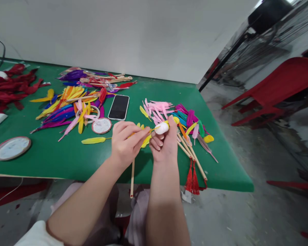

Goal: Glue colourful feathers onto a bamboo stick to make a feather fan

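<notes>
My right hand (165, 143) is closed round a small white bottle (161, 128), with the thumb and fingers on its sides. My left hand (127, 138) pinches a thin yellow piece (154, 130) at the bottle's tip; its far end is too small to make out. Beneath my left hand a wooden stick (132, 177) sticks out over the table's front edge. Yellow feathers (145, 141) show between and behind my hands. One yellow feather (93, 140) lies left of my left hand.
On the green table (92, 160) lie a phone (119, 107), pink feathers (157, 109), coloured feathers (60, 112), round lids (11, 148) and dark red ribbon (11, 89). Sticks with red tassels (192, 177) overhang the front edge. A red chair (274, 85) stands right.
</notes>
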Tool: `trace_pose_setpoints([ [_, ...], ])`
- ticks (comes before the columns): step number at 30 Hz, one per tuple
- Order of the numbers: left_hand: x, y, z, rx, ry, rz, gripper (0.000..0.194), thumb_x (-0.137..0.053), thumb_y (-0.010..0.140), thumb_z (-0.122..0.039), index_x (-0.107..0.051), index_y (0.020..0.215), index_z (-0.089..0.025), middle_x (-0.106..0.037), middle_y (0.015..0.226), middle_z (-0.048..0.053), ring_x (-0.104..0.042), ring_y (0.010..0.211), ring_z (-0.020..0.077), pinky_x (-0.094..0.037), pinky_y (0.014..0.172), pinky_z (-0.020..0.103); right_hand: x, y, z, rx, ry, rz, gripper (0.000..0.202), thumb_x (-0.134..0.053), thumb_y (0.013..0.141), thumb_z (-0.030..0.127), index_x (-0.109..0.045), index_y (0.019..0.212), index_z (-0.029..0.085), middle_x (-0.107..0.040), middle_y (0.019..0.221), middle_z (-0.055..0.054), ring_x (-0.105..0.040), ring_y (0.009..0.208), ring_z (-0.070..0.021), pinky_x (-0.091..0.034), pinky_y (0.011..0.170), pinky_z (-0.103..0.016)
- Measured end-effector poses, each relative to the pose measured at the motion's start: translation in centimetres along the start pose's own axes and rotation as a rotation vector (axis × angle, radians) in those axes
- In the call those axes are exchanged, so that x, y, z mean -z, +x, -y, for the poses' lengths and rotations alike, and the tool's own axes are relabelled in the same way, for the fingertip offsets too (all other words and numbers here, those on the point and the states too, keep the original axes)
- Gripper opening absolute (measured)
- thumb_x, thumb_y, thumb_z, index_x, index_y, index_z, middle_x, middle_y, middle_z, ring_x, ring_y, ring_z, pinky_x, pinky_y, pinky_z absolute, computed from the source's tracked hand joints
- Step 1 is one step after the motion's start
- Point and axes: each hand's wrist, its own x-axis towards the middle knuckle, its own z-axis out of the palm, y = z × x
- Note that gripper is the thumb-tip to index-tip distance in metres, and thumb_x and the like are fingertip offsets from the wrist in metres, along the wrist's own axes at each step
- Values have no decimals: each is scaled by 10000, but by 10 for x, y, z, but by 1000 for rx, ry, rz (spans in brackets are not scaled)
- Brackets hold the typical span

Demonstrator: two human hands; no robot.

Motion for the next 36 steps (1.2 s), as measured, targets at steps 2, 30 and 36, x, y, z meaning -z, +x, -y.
trace_pose_setpoints([
  [2, 0, 0, 0, -47, 9, -6, 170, -653, 689, -154, -647, 844, -225, -618, 663, 0, -534, 701, 135, -436, 660, 295, 0, 1, 0, 2, 18, 4, 429, -544, 688, 531, -381, 473, 197, -300, 318, 115, -215, 238, -3, -129, 217, -137],
  [30, 0, -1, 0, -19, -31, -48, 197, -674, 665, -130, -641, 849, -195, -599, 677, 8, -527, 724, 131, -449, 672, 293, -6, -2, 3, -107, 102, -140, 462, -559, 688, 519, -367, 448, 175, -318, 289, 104, -227, 209, 3, -120, 191, -104],
  [36, 0, 1, 3, -87, 16, -17, 169, -655, 682, -122, -641, 830, -203, -613, 683, 5, -527, 721, 135, -444, 670, 299, -6, -1, 2, -71, 32, -174, 467, -555, 680, 537, -341, 463, 183, -316, 296, 107, -231, 210, -1, -110, 202, -116],
])
